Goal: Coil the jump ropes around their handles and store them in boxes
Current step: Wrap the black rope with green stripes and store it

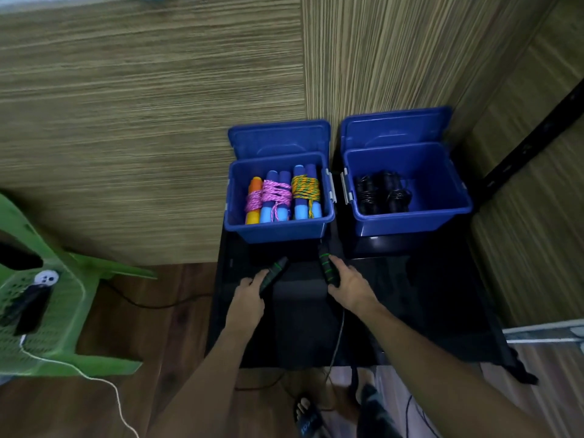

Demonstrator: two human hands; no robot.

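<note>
Two blue boxes stand open at the back of a black table (442, 295). The left box (278, 230) holds coiled ropes with orange and blue handles, wound in pink and yellow cord. In the right box (410, 221) lie black coiled ropes (380, 192). My left hand (249, 297) grips a black handle with green rings (273, 273). A second such handle (325, 263) is held by my right hand (347, 286). A thin cord (338, 339) hangs from the right hand over the table's front edge.
A green plastic chair (47, 311) with a dark device and a white cable stands at the left on the wooden floor. Wood-grain walls close the back and right. My sandalled foot (306, 412) and loose cables lie below the table's front edge.
</note>
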